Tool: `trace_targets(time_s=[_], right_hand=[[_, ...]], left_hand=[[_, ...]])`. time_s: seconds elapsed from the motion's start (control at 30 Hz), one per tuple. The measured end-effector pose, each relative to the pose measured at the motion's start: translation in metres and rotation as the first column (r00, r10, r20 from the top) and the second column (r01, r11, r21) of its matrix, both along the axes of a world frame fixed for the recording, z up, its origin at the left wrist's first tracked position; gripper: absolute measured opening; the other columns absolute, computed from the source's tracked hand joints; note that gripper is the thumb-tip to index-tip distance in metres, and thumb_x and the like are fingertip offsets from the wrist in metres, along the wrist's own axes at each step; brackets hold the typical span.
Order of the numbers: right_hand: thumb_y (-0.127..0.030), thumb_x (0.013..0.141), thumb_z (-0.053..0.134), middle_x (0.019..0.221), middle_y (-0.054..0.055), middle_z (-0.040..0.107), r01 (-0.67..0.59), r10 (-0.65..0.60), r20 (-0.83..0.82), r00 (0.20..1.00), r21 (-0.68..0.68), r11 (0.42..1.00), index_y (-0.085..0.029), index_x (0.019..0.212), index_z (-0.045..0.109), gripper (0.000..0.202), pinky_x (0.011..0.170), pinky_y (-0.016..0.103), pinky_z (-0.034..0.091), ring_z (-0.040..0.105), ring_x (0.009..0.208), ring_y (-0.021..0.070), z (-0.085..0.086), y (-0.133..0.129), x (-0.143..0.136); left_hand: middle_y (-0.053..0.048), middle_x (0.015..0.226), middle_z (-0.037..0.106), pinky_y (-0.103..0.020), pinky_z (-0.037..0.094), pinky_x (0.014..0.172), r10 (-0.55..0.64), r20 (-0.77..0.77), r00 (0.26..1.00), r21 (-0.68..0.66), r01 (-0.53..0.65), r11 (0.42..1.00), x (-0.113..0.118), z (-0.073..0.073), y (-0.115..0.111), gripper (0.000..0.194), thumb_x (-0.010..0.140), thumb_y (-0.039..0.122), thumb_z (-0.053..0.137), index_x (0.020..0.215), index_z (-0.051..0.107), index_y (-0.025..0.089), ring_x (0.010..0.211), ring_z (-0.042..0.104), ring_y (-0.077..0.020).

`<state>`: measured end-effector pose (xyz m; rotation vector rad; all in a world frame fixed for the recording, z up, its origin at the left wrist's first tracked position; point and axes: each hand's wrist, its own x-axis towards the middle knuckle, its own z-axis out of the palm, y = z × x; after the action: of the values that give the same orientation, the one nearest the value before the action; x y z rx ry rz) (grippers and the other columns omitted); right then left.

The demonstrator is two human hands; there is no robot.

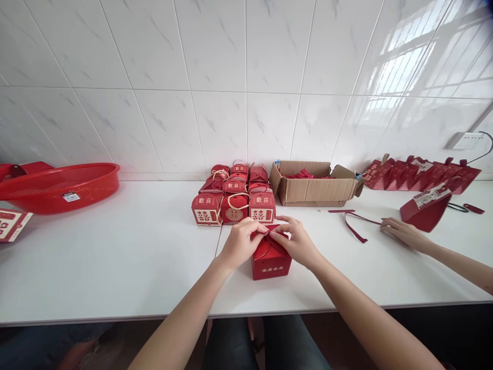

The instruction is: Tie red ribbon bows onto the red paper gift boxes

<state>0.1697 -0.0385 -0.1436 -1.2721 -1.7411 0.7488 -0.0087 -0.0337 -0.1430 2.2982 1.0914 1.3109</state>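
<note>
A red gift box [271, 265] with pale lettering on its front stands upright on the white table, near the middle of the front edge. My left hand [243, 239] pinches the box's top flaps from the left. From the right, my right hand [295, 240] pinches the same flaps, its fingertips close to those of my left hand. The flaps curve inward and meet under my fingers. Just behind stand several finished red boxes [234, 215] in rows, some with gold cord handles.
An open cardboard carton [318, 191] holds red items behind. A red plastic basket [92, 185] lies at the left. At the right, another person's hand [404, 234] touches a dark red ribbon [356, 234], beside a red bag-shaped box [427, 211] and a row of similar ones.
</note>
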Motion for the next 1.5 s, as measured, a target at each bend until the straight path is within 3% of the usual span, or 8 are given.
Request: trace_targets(time_s=[0.17, 0.4, 0.77, 0.9, 1.03, 1.17, 1.33, 1.5], right_hand=[[-0.053, 0.078, 0.061, 0.135, 0.012, 0.050, -0.257, 0.188, -0.290, 0.938, -0.222, 0.941, -0.020, 0.073, 0.071, 0.035, 0.105, 0.041, 0.033, 0.028, 0.138, 0.0284, 0.002, 0.000, 0.001], [-0.055, 0.075, 0.065, 0.111, 0.012, 0.066, -0.231, 0.120, -0.437, 0.891, -0.210, 0.950, -0.021, 0.072, 0.071, 0.035, 0.109, 0.042, 0.026, 0.017, 0.143, 0.0244, -0.007, -0.004, -0.004], [-0.057, 0.081, 0.056, 0.136, 0.009, 0.051, -0.176, 0.077, -0.332, 0.940, -0.279, 0.944, -0.023, 0.083, 0.075, 0.039, 0.109, 0.042, 0.027, 0.015, 0.143, 0.0254, 0.007, -0.027, 0.001], [-0.056, 0.083, 0.054, 0.142, 0.008, 0.044, -0.114, 0.058, -0.187, 0.981, -0.306, 0.945, -0.026, 0.102, 0.073, 0.040, 0.108, 0.046, 0.027, 0.029, 0.137, 0.0302, 0.013, -0.040, 0.014], [-0.044, 0.088, 0.049, 0.121, 0.010, 0.061, -0.085, 0.079, -0.048, 0.996, -0.141, 0.986, -0.022, 0.100, 0.071, 0.033, 0.101, 0.046, 0.038, 0.052, 0.118, 0.0277, 0.010, -0.031, 0.025], [-0.021, 0.083, 0.050, 0.124, 0.008, 0.061, -0.209, 0.210, -0.036, 0.977, 0.035, 0.977, -0.023, 0.117, 0.059, 0.035, 0.099, 0.046, 0.042, 0.053, 0.118, 0.0239, 0.002, 0.000, 0.029], [-0.015, 0.081, 0.050, 0.126, 0.011, 0.060, -0.548, 0.546, -0.108, 0.831, 0.009, 0.837, -0.021, 0.125, 0.052, 0.045, 0.098, 0.044, 0.046, 0.057, 0.115, 0.0221, -0.001, 0.030, 0.029], [-0.015, 0.079, 0.055, 0.099, 0.008, 0.069, -0.465, 0.461, 0.068, 0.885, 0.075, 0.882, -0.017, 0.108, 0.063, 0.030, 0.083, 0.037, 0.053, 0.065, 0.085, 0.0173, 0.005, 0.032, 0.030]], left_hand=[[-0.004, 0.084, 0.068, -0.031, 0.052, 0.077, -0.017, 0.022, 1.000, 0.034, 0.016, 0.999, 0.004, -0.003, 0.003, 0.012, 0.084, 0.016, 0.052, 0.081, 0.063, 0.021, 0.082, 0.064, -0.0171], [-0.005, 0.089, 0.060, -0.035, 0.046, 0.084, 0.126, -0.032, 0.992, 0.061, -0.124, 0.990, 0.006, 0.008, -0.010, 0.005, 0.082, 0.022, 0.056, 0.087, 0.056, 0.019, 0.089, 0.056, -0.0199], [-0.002, 0.086, 0.067, -0.033, 0.047, 0.079, 0.028, -0.196, 0.980, -0.192, -0.066, 0.979, 0.002, 0.017, -0.011, 0.011, 0.082, 0.027, 0.061, 0.082, 0.070, 0.021, 0.086, 0.060, -0.0191], [-0.002, 0.085, 0.068, -0.031, 0.047, 0.079, -0.002, -0.214, 0.977, -0.198, -0.041, 0.979, -0.002, 0.022, -0.012, 0.012, 0.083, 0.025, 0.059, 0.081, 0.071, 0.021, 0.086, 0.060, -0.0175], [-0.001, 0.087, 0.067, -0.030, 0.047, 0.080, -0.035, -0.220, 0.975, -0.210, -0.013, 0.978, -0.005, 0.025, -0.014, 0.012, 0.083, 0.024, 0.058, 0.085, 0.070, 0.022, 0.086, 0.061, -0.0167], [-0.001, 0.089, 0.067, -0.030, 0.047, 0.081, -0.047, -0.222, 0.974, -0.212, -0.001, 0.977, -0.006, 0.026, -0.014, 0.011, 0.082, 0.023, 0.057, 0.084, 0.068, 0.022, 0.087, 0.061, -0.0164], [-0.001, 0.089, 0.067, -0.031, 0.046, 0.083, -0.042, -0.239, 0.970, -0.192, -0.004, 0.981, -0.004, 0.024, -0.015, 0.012, 0.082, 0.020, 0.055, 0.084, 0.067, 0.021, 0.090, 0.060, -0.0168], [-0.002, 0.088, 0.067, -0.032, 0.046, 0.083, -0.035, -0.245, 0.969, -0.164, -0.005, 0.986, -0.001, 0.024, -0.016, 0.012, 0.081, 0.018, 0.054, 0.083, 0.065, 0.020, 0.089, 0.060, -0.0173]])
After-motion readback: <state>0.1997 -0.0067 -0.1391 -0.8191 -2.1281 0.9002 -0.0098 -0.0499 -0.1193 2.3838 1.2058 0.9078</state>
